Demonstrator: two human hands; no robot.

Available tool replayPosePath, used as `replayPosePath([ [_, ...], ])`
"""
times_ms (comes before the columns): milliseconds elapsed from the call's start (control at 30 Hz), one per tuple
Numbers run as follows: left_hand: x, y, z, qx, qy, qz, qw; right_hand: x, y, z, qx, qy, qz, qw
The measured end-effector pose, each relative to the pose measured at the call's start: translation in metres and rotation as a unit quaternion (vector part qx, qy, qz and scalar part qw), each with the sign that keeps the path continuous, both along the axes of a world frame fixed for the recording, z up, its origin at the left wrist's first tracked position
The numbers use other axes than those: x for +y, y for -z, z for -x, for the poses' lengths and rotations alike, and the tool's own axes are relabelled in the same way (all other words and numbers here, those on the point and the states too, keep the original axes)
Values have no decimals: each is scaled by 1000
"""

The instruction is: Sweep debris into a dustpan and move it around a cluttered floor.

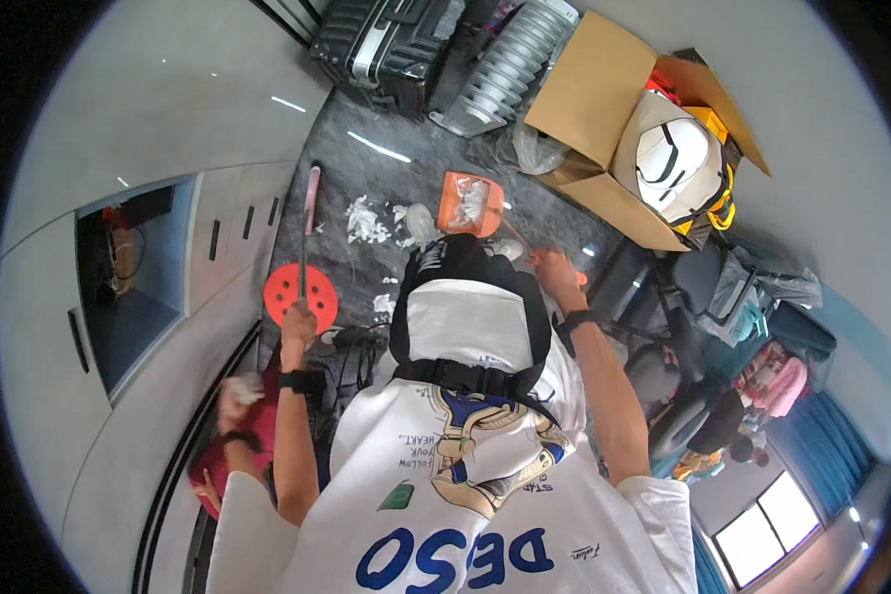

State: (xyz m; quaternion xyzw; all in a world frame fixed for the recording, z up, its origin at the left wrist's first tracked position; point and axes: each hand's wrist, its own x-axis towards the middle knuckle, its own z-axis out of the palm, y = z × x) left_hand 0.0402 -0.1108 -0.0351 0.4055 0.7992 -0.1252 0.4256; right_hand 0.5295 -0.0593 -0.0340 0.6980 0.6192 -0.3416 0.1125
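Observation:
My left hand (299,324) is closed around the grey handle (302,256) of a broom with a narrow pink head (312,194) on the dark floor. Beside that hand, partly under the handle, is a round orange-red stool seat (321,291) with holes. To the right, my right hand (557,276) grips the thin handle (516,232) of an orange dustpan (449,194). White scraps (472,202) lie inside the pan. A pile of torn white scraps (366,221) is on the floor between broom and dustpan, with smaller bits (384,303) nearer my body.
Pale cabinets (219,185) line the left. At the back are a black suitcase (386,52), stacked metallic pieces (508,67) and an open cardboard box (594,89). Another person's hand (232,405) with something white is at lower left. Chairs (694,278) and bags stand right.

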Motion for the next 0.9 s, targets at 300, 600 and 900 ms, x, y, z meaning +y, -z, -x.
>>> replayPosePath([
  [300, -41, 176, 42, -20, 113, 34, 993, -9, -6, 5, 20, -9, 0, 1000],
  [600, 30, 119, -111, -121, 48, 74, 989, -22, -1, -16, 46, -7, -62, 997],
  [900, 73, 21, -178, -269, -210, 57, 938, -36, 11, -51, 107, 75, -31, 991],
])
